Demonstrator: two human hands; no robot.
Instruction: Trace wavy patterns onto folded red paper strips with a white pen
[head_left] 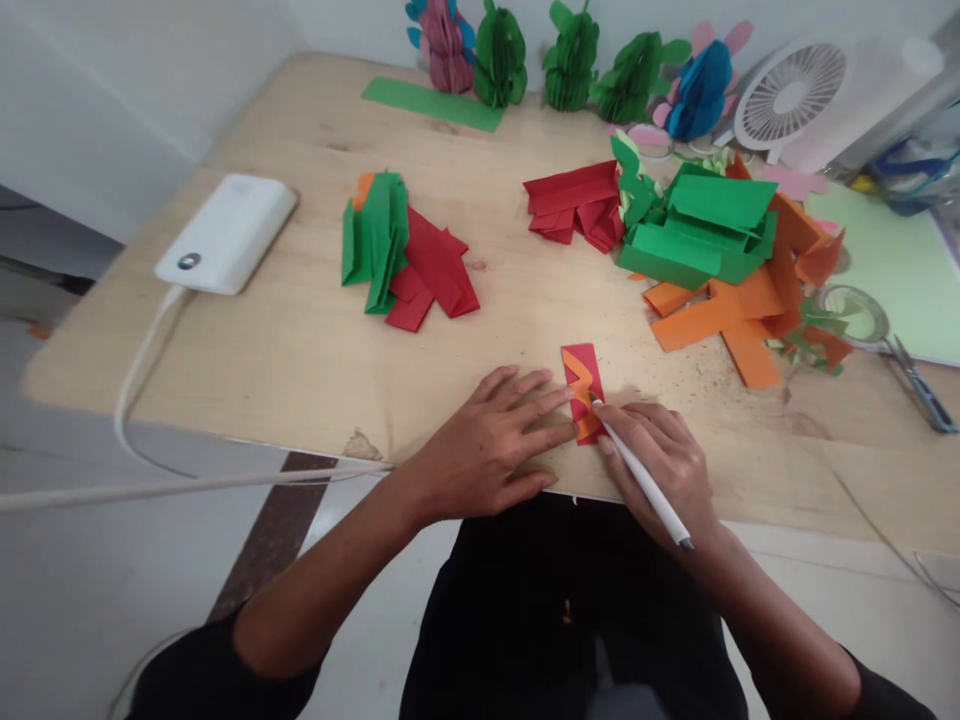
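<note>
Lying near the front edge of the wooden table, a small red paper strip carries an orange zigzag-shaped piece on top of it. The left hand lies flat with fingers spread, its fingertips pressing the strip's left edge. The right hand grips a slim white pen, the tip touching the strip's middle; whether it is leaving a mark is hard to tell at this size.

Beyond the strip, to the left, a pile of folded green and red papers rests on the bare, pale wood. Farther back sits a stack of folded red sheets, just beside a heap of green folded card that lies over long orange strips. Small green and orange offcuts are scattered at that heap's right edge. A pair of scissors lies close by on the right, partly on a pale green sheet.

A white power bank sits at the table's left, its white cable trailing over the front edge. Along the back wall stand honeycomb paper figures in pink, green and blue, with a flat green strip before them and a small white fan to their right.
</note>
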